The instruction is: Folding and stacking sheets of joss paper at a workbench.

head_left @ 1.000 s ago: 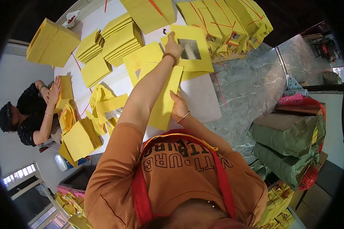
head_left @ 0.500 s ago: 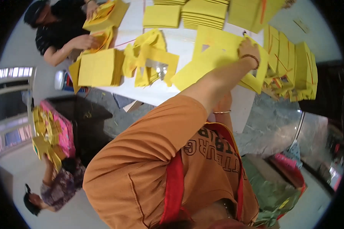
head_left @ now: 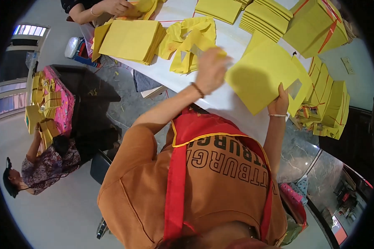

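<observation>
My right hand [head_left: 279,103] grips the near edge of a large yellow sheet [head_left: 264,74], its thumb on top. A grey-white rectangular gap shows in the yellow material beside that thumb. My left hand [head_left: 211,72] is over the white table, left of the sheet and against the loose pile of yellow cut pieces [head_left: 187,43]. Motion smears its fingers, so whether they hold anything does not show. More yellow material lies under and beyond the gripped sheet.
Yellow stacks stand at the left [head_left: 131,39] and the back [head_left: 266,18] of the white table [head_left: 247,118]. Red-tied yellow bundles [head_left: 328,103] are at the right. A co-worker's hand [head_left: 114,7] handles yellow material at far left. Another person [head_left: 50,166] works at a pink-covered table [head_left: 62,103].
My left hand has swung from the far right of the sheet to the loose pieces at left. My right hand, earlier mostly hidden, now shows at the sheet's near edge. The view has shifted.
</observation>
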